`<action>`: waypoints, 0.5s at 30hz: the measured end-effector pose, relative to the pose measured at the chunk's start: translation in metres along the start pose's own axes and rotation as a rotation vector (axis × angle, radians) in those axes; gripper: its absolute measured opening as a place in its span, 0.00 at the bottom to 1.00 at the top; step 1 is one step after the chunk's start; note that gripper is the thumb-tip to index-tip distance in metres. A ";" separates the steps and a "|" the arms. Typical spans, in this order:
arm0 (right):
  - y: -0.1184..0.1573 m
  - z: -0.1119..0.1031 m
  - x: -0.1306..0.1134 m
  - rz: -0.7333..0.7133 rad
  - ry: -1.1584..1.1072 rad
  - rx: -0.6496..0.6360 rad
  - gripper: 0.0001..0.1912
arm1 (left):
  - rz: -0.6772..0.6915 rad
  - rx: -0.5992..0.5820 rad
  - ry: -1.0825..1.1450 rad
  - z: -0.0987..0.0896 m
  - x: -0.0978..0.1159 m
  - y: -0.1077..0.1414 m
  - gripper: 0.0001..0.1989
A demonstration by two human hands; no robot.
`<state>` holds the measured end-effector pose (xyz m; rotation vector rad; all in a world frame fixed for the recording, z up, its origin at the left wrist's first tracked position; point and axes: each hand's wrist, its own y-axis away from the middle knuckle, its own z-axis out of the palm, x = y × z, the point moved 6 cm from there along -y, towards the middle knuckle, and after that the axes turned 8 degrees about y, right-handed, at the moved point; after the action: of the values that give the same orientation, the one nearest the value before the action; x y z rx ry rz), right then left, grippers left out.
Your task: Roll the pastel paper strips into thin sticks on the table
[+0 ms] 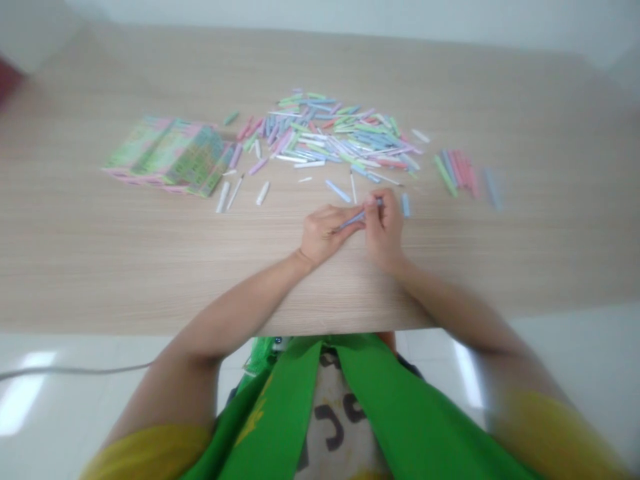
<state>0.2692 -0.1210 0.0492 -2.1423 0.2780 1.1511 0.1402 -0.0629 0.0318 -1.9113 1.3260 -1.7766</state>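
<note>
Near the front middle of the table, my left hand (323, 232) and my right hand (384, 229) meet around a slim blue pen (354, 219). The fingers of my left hand are closed along its lower end, while my right hand pinches its upper end. Just beyond my hands lie a light blue piece (339, 191) and a thin white stick (353, 187). A short blue piece (405, 205) rests right of my right hand. Farther back spreads a large heap of pastel pens and caps (350, 137). Fine details are blurred.
Stacked green and pink boxes (165, 157) stand at the left of the wooden table (125, 267). At the right lies a row of pink, blue and green pieces (463, 172), with a blurred blue piece (493, 189) beside it. White pieces (223, 197) lie near the boxes.
</note>
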 end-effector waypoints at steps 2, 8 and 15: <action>-0.005 -0.010 0.002 -0.008 0.019 0.078 0.22 | -0.081 0.005 0.104 0.004 -0.007 0.001 0.26; -0.016 -0.019 0.034 0.340 -0.285 0.111 0.28 | -0.326 0.104 0.432 0.007 -0.029 0.005 0.28; 0.006 0.007 0.037 0.870 -0.725 -0.060 0.22 | -0.270 -0.088 0.604 0.016 -0.004 0.005 0.26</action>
<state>0.2836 -0.1166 0.0143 -1.4859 0.8778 2.3370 0.1524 -0.0695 0.0218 -1.7244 1.3743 -2.6184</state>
